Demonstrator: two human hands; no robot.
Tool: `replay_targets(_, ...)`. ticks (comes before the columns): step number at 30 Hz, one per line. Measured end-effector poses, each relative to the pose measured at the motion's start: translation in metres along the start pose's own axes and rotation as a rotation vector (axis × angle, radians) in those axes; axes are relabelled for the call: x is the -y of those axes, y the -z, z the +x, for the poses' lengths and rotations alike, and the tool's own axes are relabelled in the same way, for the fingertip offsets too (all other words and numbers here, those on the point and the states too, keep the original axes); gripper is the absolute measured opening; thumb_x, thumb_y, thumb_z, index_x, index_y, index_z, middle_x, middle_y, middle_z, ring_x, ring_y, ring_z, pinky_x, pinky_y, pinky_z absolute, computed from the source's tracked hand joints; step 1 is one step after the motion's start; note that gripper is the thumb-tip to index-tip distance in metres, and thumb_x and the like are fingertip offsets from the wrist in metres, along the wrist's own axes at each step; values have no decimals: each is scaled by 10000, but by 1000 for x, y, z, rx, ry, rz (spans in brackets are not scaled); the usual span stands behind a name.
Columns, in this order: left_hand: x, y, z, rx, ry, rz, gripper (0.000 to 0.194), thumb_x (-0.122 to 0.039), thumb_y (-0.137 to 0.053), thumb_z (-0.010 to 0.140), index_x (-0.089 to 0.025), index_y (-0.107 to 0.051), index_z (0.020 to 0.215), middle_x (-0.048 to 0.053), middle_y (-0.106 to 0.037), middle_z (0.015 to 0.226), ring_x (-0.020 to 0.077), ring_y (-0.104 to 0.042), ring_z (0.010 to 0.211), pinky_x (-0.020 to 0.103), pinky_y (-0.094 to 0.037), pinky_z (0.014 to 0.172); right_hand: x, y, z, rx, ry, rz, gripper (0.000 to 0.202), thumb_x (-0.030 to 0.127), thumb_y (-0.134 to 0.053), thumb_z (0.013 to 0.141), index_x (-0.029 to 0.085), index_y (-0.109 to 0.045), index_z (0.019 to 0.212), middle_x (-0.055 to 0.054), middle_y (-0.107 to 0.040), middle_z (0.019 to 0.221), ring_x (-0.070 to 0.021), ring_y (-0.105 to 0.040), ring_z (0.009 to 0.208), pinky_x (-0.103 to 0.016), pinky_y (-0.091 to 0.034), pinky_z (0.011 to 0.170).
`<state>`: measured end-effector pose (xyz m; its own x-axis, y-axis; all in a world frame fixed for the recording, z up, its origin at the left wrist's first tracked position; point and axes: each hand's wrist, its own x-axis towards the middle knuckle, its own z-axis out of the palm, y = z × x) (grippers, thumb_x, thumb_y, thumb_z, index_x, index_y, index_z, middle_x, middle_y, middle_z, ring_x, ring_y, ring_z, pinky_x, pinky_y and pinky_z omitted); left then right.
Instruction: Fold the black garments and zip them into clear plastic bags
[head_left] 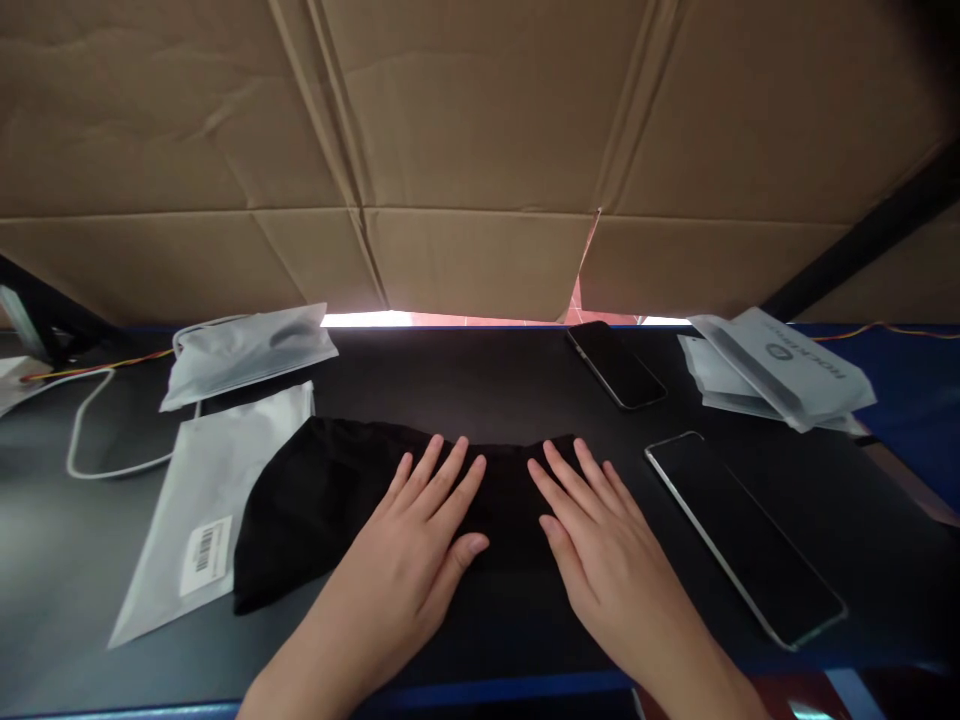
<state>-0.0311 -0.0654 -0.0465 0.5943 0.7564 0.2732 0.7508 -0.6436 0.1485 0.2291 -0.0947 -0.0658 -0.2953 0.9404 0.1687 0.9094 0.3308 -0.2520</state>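
A black cloth (pixel 315 500) lies on the dark tabletop in front of me, its left part spread wide and overlapping a frosted plastic bag. My left hand (pixel 420 540) rests flat on the cloth with its fingers spread. On the cloth's right end lies my right hand (pixel 600 540), palm down, fingers apart. Neither hand grips anything. The cloth's exact kind cannot be made out. To the right of my right hand is a large phone (pixel 742 540) with a dark screen and pale edge. A smaller dark phone (pixel 616 365) lies farther back.
The frosted bag (pixel 217 500) with a barcode label and another bag (pixel 251 350) lie at left, near a white cable (pixel 75 440). Folded printed frosted bags (pixel 787 365) sit at the back right. Cardboard (pixel 480 120) walls off the far side of the table.
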Motion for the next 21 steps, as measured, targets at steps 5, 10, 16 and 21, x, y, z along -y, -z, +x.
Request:
replay_targets(5,43,38,-18,-258,311,5,430,-409,-501,1113,-288,-612,1510,115,-612,1567,370,-624,1436,595,-519,1208,2,0,-10,-24,-22,11,579,408,-408,1178,323,-335,1745,18,-277,1817,-329,-270,1691,-654,-419,1304)
replay_targets(10,99,48,-55,-156,629,260,513,-618,-457,1050,-252,-686,1327,163,-681,1177,423,-715,1079,668,-521,1080,2,-5,-13,-39,-28,-3,597,436,-418,1173,338,-315,1753,10,-266,1821,-339,-292,1683,-656,-439,1290)
replay_targets(16,97,56,-56,5,816,72,347,-614,-567,950,-296,-703,976,-6,-738,820,210,-681,587,334,-505,584,2,-3,-12,-36,-34,-4,585,437,-429,1175,332,-342,1743,20,-286,1818,-316,-280,1691,-637,-408,1315)
replay_targets(21,32,74,-16,-212,672,-45,298,-611,-579,1006,-323,-650,1031,-111,-645,636,140,-598,455,252,-451,504,4,-1,-13,-42,-46,45,575,429,-455,1171,333,-375,1732,11,-312,1812,-322,-281,1690,-647,-395,1320)
